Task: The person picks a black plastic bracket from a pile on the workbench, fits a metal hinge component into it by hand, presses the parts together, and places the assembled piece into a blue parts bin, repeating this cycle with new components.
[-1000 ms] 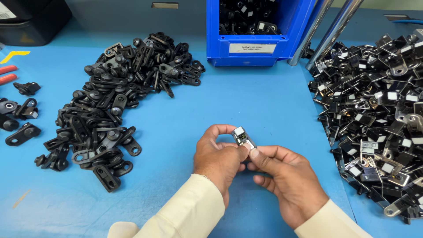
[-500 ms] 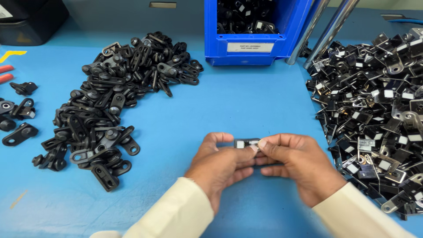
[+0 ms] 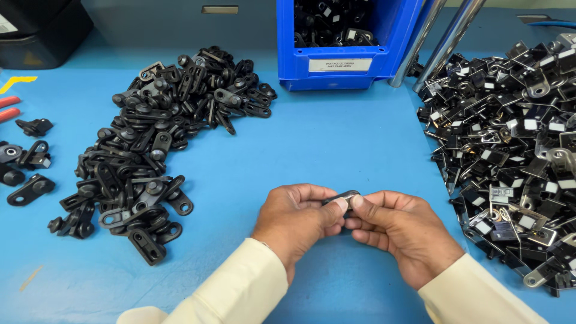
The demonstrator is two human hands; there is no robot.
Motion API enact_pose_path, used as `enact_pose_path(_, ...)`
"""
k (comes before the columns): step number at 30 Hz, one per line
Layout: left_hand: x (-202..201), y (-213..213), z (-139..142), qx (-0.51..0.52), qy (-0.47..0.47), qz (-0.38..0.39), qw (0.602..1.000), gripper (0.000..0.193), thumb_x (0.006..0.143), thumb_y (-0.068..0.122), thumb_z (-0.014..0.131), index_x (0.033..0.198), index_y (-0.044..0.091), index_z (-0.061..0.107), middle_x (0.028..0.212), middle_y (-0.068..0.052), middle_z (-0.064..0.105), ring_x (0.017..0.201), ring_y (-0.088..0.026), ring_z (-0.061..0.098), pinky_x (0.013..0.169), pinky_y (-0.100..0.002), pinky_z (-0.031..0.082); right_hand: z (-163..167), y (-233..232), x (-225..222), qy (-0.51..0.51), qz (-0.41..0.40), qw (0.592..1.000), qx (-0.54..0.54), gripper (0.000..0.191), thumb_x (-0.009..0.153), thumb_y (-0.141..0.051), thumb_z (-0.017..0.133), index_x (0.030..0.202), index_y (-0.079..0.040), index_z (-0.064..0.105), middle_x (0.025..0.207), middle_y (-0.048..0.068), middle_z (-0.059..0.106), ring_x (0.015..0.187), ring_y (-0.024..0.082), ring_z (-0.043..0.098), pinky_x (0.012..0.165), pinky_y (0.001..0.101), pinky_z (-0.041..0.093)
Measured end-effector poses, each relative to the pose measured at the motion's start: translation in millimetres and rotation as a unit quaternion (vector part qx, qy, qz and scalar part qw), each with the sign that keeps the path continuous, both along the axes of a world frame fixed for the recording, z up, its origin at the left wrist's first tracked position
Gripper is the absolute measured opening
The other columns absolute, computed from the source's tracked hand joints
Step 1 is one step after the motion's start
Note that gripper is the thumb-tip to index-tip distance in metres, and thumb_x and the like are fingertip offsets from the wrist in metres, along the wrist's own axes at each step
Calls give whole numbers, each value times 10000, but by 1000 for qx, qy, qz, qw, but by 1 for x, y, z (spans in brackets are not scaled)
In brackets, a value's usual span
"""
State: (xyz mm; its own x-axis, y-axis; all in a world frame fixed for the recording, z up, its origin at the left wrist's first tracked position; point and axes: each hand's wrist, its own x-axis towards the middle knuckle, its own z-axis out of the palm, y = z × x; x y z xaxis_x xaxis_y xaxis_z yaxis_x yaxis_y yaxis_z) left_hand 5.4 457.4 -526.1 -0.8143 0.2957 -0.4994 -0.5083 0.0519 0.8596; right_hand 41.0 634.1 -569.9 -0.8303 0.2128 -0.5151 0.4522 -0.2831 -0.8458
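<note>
My left hand (image 3: 297, 222) and my right hand (image 3: 402, 231) meet over the blue table (image 3: 336, 144) near its front edge. Together they pinch one small black metal part (image 3: 343, 197) between thumbs and forefingers; only its top edge shows, the rest is hidden by the fingers. A long pile of black brackets (image 3: 150, 150) lies to the left of my hands. A heap of black and silver metal parts with white patches (image 3: 516, 150) lies to the right, close to my right hand.
A blue bin (image 3: 348, 45) holding black parts stands at the back centre. Two slanted metal rods (image 3: 447, 39) rise beside it. Loose black brackets (image 3: 27, 174) and red handles (image 3: 9, 108) lie at the far left, a black box (image 3: 42, 30) behind them.
The small part, held up with its white patches showing a second ago, is now lower and nearly covered by my fingertips. Both hands have closed in around it.
</note>
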Motion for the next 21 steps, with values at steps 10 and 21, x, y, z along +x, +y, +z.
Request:
enact_pose_path(10, 2, 7, 12, -95, 34, 60, 993, 217, 863, 163, 786, 1048, 56, 750, 909, -65, 788, 757, -131, 718, 702, -264, 608, 13, -37, -1, 1, -120, 992, 43, 176, 972, -125, 603, 952, 24, 694, 907, 122, 746, 859, 210, 714, 732, 361, 591)
enact_pose_path(21, -9, 4, 5, -11, -30, 104, 994, 249, 879, 173, 777, 1053, 3, 723, 899, -87, 755, 760, -143, 707, 725, -274, 607, 10, -31, 1, 35, -65, 993, 93, 284, 962, -244, 619, 1010, 19, 717, 864, 87, 757, 789, 181, 731, 682, 335, 618)
